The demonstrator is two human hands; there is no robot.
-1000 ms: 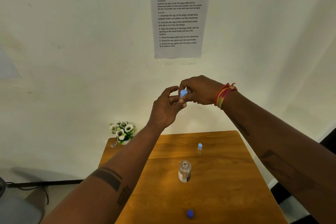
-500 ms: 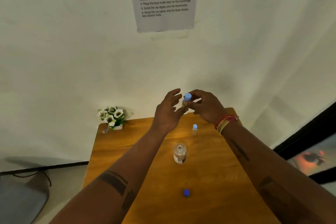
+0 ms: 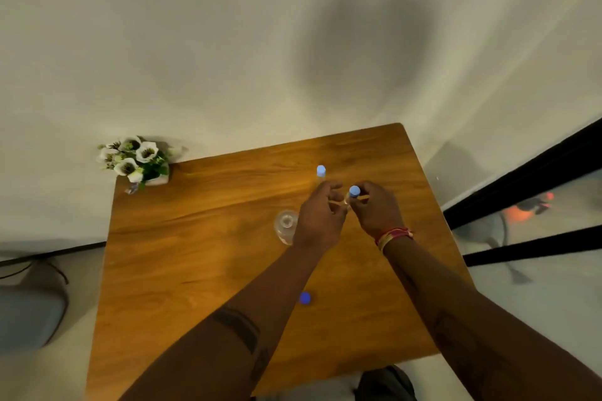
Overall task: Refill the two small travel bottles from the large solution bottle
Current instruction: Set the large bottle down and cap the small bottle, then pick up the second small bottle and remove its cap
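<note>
Above the wooden tabletop (image 3: pixel 208 238), right hand (image 3: pixel 378 215) pinches a capped travel bottle (image 3: pixel 353 193); left hand (image 3: pixel 321 218) touches it, fingers loosely curled. Second travel bottle (image 3: pixel 321 170) stands just behind. Uncapped large solution bottle (image 3: pixel 286 225) beside left hand; blue cap (image 3: pixel 305 297) nearer.

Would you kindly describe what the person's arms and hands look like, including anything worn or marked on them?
Both arms are bare, with no sleeves or gloves. The left forearm bears dark band-shaped tattoos, and fainter markings show on the right forearm. The right wrist carries a bunch of red and yellow thread bracelets. No rings or watch are visible.
</note>
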